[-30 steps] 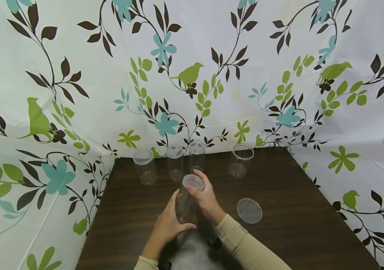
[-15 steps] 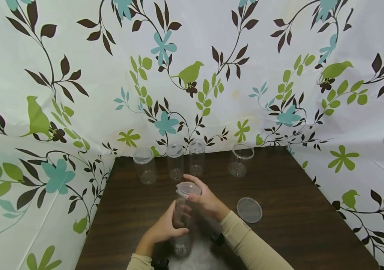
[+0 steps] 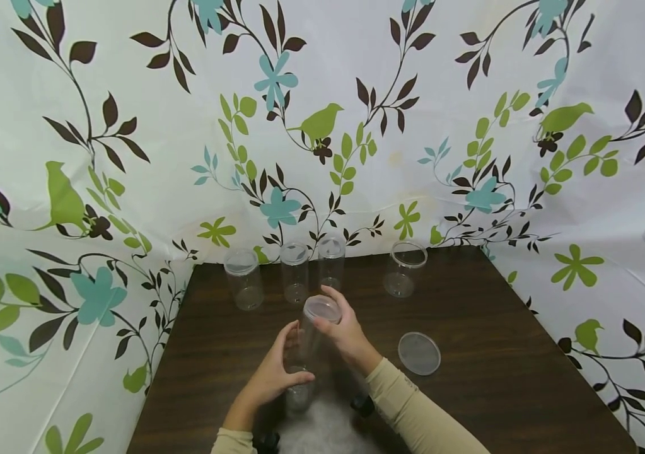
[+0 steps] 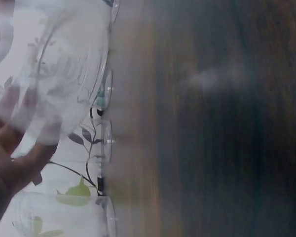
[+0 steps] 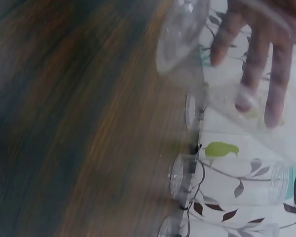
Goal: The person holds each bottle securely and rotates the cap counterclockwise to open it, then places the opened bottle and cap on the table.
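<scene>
A tall clear plastic jar (image 3: pixel 312 343) with a lid (image 3: pixel 323 308) on top is held tilted in front of the person. The right hand (image 3: pixel 349 331) grips it round the lidded end, thumb and fingers on opposite sides of the rim. Lower down, the left hand (image 3: pixel 270 372) curves its fingers and thumb around the body, and the clear base (image 3: pixel 299 398) shows below the thumb. In the left wrist view the left hand's fingers (image 4: pixel 27 111) show behind clear plastic. From the right wrist, fingers (image 5: pixel 256 64) appear through the jar wall and the base (image 5: pixel 180 44) is blurred.
Along the table's back edge stand several jars: a wide lidded jar (image 3: pixel 244 284), two slimmer lidded jars (image 3: pixel 295 274) (image 3: pixel 331 268), and a jar without a lid (image 3: pixel 400 277). A loose round lid (image 3: pixel 419 354) lies on the dark table (image 3: pixel 487 353), right of the hands. A patterned sheet (image 3: pixel 322 75) hangs behind.
The held jar dropped toward the person, then its lidded end rose again with the right hand. The left hand shifted left and lower. The loose lid and back jars stayed put.
</scene>
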Action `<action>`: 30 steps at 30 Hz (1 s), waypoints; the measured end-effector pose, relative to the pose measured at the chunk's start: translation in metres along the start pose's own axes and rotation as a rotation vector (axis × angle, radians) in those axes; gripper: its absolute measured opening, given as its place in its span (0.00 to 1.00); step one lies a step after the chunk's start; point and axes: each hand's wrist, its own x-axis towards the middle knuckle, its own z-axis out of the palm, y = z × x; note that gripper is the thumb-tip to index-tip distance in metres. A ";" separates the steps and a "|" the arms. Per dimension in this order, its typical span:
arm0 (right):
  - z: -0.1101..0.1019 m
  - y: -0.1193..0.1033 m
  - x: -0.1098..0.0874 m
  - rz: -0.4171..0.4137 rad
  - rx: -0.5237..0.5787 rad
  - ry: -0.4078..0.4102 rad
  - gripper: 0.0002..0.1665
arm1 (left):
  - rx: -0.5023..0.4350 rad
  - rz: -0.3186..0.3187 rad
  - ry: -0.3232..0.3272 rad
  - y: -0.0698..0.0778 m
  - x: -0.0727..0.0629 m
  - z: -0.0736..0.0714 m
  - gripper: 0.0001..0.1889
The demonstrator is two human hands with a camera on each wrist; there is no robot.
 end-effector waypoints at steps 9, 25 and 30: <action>0.013 -0.003 -0.001 -0.012 -0.022 0.116 0.48 | 0.283 0.019 0.180 0.000 0.005 0.021 0.62; -0.012 -0.007 0.003 -0.010 0.159 -0.471 0.47 | -0.331 0.099 -0.379 -0.005 0.001 -0.003 0.44; -0.010 -0.006 0.002 -0.005 0.118 -0.410 0.47 | -0.225 0.012 -0.313 -0.003 -0.001 -0.007 0.49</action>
